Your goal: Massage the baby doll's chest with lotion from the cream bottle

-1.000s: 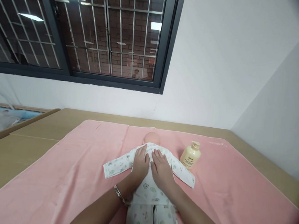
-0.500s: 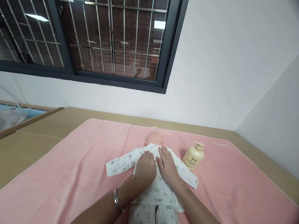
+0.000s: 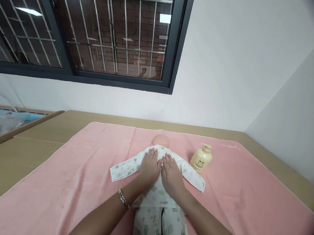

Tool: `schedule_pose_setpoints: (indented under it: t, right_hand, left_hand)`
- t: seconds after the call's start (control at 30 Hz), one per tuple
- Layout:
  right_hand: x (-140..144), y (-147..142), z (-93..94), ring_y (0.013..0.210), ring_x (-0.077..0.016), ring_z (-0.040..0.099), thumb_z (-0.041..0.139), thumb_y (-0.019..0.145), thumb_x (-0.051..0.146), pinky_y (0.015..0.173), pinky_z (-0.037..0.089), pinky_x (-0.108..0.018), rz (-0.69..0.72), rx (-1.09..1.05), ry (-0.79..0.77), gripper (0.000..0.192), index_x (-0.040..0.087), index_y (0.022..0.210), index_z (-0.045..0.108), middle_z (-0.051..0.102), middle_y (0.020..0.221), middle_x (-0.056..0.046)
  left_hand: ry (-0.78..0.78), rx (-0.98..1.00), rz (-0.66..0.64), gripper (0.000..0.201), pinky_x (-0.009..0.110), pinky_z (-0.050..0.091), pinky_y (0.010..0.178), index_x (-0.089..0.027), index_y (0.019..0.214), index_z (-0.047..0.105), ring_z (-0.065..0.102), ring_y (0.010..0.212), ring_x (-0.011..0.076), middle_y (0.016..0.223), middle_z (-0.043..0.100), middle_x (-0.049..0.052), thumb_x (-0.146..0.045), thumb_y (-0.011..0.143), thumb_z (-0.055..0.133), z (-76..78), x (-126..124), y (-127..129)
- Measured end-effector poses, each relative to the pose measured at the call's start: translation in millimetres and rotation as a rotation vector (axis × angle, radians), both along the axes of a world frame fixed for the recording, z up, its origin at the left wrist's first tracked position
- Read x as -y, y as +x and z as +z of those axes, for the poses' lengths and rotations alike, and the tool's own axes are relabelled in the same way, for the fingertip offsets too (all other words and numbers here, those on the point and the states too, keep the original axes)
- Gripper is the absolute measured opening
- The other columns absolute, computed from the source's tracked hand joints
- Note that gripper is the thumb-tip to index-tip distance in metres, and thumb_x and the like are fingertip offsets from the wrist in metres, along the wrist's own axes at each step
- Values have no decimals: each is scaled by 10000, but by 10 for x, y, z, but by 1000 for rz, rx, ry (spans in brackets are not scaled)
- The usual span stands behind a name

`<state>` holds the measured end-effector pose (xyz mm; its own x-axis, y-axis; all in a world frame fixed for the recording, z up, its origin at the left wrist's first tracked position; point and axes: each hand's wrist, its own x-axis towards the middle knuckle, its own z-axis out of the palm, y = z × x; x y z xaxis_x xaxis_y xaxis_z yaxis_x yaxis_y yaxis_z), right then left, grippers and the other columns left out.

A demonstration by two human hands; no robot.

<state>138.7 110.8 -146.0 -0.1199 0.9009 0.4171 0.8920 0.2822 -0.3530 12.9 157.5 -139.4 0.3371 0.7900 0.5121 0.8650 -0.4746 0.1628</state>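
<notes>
A baby doll (image 3: 160,141) lies on a pink sheet, its head toward the wall and no face showing. It wears a white printed top (image 3: 125,168) with the sleeves spread out and matching printed trousers (image 3: 151,225). My left hand (image 3: 150,167), with a silver bangle at the wrist, rests flat on the upper part of the top. Beside it my right hand (image 3: 171,174) lies flat too, fingers stretched toward the doll's head. The two hands nearly meet at the thumbs. Neither holds anything.
A pale yellow pump bottle (image 3: 201,158) stands right of the doll, near the sleeve. The pink sheet (image 3: 87,170) covers much of the wooden tabletop (image 3: 38,137). A barred window (image 3: 125,39) is in the wall behind. Plastic-wrapped items (image 3: 1,123) lie at the left.
My left hand has gone from curled fingers to lying flat with fingers extended. My right hand has shifted slightly left, closer to it. The camera view has moved a little.
</notes>
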Motion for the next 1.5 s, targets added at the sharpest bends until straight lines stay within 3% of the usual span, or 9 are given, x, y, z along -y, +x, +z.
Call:
schedule_pose_setpoints:
  t: [0.13,0.23,0.43,0.6,0.83,1.5]
  right_hand:
    - [-205,226,64,1421,-234,176,244,989,356,1144,189,-498,5,-77,-92,494,162,1423,377,264,1518,-106]
    - [-269,308,83,1420,-228,183,245,987,396,1151,139,-506,-30,-71,-125,530,149,1450,318,270,1515,-111]
    - [-117,124,65,1408,-264,220,286,964,295,1148,172,-496,-109,-13,-79,517,57,1415,369,322,1483,-161]
    - [-10,44,72,1365,-225,331,354,903,176,1152,235,-438,43,-40,36,458,106,1329,507,468,1403,-111]
    - [-95,126,-46,1401,-238,247,379,907,254,1142,250,-489,17,-180,60,488,123,1372,448,378,1467,-95]
    - [-38,123,-105,1370,-236,317,373,938,323,1122,291,-486,18,-309,96,442,170,1333,499,437,1431,-73]
  left_hand:
    - [69,-118,3,401,447,444,967,-37,1204,561,551,1180,300,1219,606,214,-227,932,337,24,176,43]
    - [35,-143,19,394,452,454,946,-23,1184,575,566,1155,316,1191,615,229,-220,920,357,30,255,65]
    - [-92,33,38,507,507,331,1069,-4,1320,449,382,1329,337,1390,453,234,-280,902,378,11,122,54]
    - [-175,164,-16,561,516,212,1134,-60,1387,381,224,1406,319,1481,354,157,-293,877,402,-47,10,5]
    - [-107,243,-30,515,512,224,1135,-115,1361,423,293,1381,292,1454,408,132,-309,884,418,-87,52,26]
    - [-103,220,-41,514,535,245,1134,-82,1353,425,316,1370,298,1453,404,146,-292,884,434,-110,59,12]
